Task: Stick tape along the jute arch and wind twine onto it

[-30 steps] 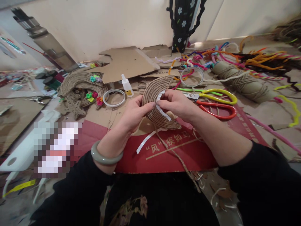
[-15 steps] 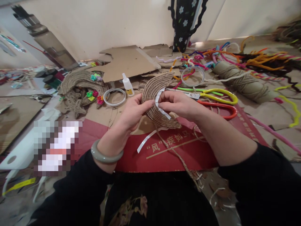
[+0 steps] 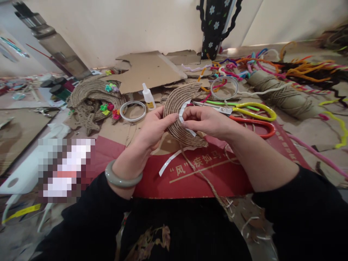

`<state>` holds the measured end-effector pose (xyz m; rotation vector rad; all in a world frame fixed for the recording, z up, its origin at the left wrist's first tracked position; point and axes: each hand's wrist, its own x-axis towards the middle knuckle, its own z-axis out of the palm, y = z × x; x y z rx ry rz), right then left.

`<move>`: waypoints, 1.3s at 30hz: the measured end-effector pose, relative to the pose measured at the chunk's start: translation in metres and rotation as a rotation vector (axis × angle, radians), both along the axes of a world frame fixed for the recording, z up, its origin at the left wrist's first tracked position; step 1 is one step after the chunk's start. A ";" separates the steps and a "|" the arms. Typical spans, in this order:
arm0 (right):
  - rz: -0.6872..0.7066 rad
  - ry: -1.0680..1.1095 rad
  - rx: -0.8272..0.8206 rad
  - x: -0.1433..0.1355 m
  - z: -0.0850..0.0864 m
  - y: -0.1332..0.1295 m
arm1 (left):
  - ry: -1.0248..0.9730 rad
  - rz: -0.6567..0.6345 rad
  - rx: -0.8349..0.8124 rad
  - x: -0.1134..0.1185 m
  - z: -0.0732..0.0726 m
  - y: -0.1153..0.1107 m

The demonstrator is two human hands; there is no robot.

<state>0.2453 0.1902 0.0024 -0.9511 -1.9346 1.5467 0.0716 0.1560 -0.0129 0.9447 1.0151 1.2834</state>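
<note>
Passage runs along the near edge of the red cardboard [image 3: 163,188], crossed by loose twine [image 3: 208,184]; scissors [image 3: 237,110] obstruct its far right corner, and a rope crescent [image 3: 174,105] plugs the gap between left hand [image 3: 150,132] and right hand [image 3: 208,121].

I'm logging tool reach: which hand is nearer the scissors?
Right. The right hand is just in front of the scissors; the left hand is farther left, at the left edge of the rope crescent.

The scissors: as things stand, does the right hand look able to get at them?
Probably yes: the scissors lie close beside the right hand, their yellow handle in open view. But this hand seems to pinch the white strip, so it would likely have to let go first.
</note>
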 end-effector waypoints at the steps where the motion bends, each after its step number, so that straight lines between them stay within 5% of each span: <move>1: 0.007 0.003 -0.005 0.001 0.002 0.000 | -0.006 0.002 0.003 0.000 0.000 0.000; 8: 0.039 -0.036 0.064 0.001 -0.001 0.000 | 0.003 0.021 0.010 -0.001 -0.001 0.001; 19: -0.115 0.113 0.032 -0.002 -0.001 0.000 | 0.080 -0.040 0.008 0.002 -0.001 -0.002; 39: -0.086 0.029 0.040 0.003 -0.001 -0.001 | 0.079 0.017 0.019 0.003 0.001 0.000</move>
